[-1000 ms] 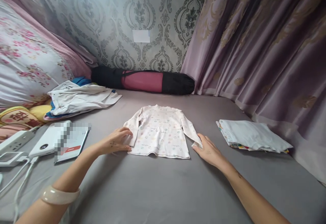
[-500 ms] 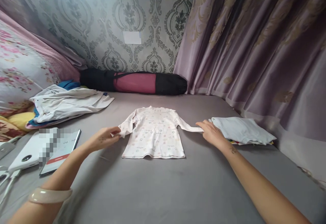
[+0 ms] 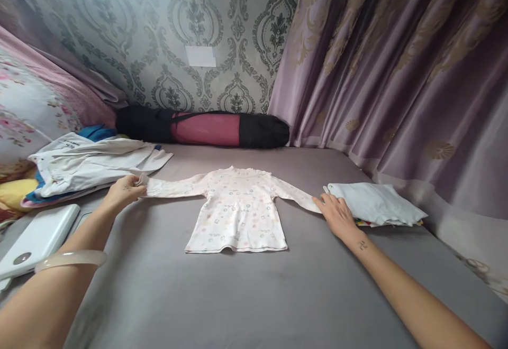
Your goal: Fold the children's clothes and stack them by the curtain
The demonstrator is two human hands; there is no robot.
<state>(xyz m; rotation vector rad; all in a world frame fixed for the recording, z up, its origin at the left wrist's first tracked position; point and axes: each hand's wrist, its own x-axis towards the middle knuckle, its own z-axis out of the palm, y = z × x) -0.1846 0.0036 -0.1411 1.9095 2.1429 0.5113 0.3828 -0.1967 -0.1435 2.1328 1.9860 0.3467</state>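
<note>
One printed shirt [image 3: 238,209], spread on grey sheet [image 3: 238,301].
Left hand [image 3: 124,191] pinches one cuff [image 3: 143,181]; the shirt lies flat between; right hand [image 3: 336,216] touches the other cuff [image 3: 316,207], whether pinching I cannot tell. Straightening seems the present step; next may call for levelling the right sleeve [image 3: 293,192].

The shirt [image 3: 240,214] before you is matt, soft-looking cloth, and the sheet [image 3: 254,301] under it smooth, matt fabric. Your bangle [image 3: 71,259] looks polished and glossy, the white device [image 3: 43,235] smooth plastic, the curtain [image 3: 357,74] satiny cloth.
</note>
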